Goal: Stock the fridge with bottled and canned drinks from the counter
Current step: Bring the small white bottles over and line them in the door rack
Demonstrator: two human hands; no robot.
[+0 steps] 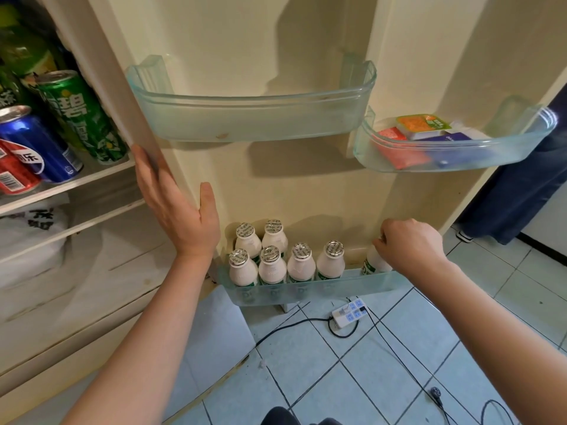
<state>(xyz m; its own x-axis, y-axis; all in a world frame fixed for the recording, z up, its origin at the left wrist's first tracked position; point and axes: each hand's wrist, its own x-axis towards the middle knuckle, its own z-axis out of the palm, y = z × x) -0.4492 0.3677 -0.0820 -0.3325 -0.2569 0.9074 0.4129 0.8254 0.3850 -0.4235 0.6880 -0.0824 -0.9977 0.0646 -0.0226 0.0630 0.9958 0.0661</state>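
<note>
Pale floor tiles (pixel 399 363) lie under an open fridge door (pixel 245 35). A white bottle (pixel 372 263) stands upright at the right end of the bottom door bin (pixel 306 291), directly beneath the right hand (pixel 409 245), whose curled fingers clasp its top. A gap separates it from six bottles (pixel 273 266) grouped to its left. The left hand (pixel 175 204) lies flat with straight fingers against the door's edge, well apart, so letting go likely falls to the right.

The right hand (pixel 409 245) covers the cap of the small white plastic bottle (pixel 373 263) it grips, the frosted clear door bin (pixel 368 286) blurs its label, and the red-and-white drink can (pixel 15 174) runs off the left edge.
</note>
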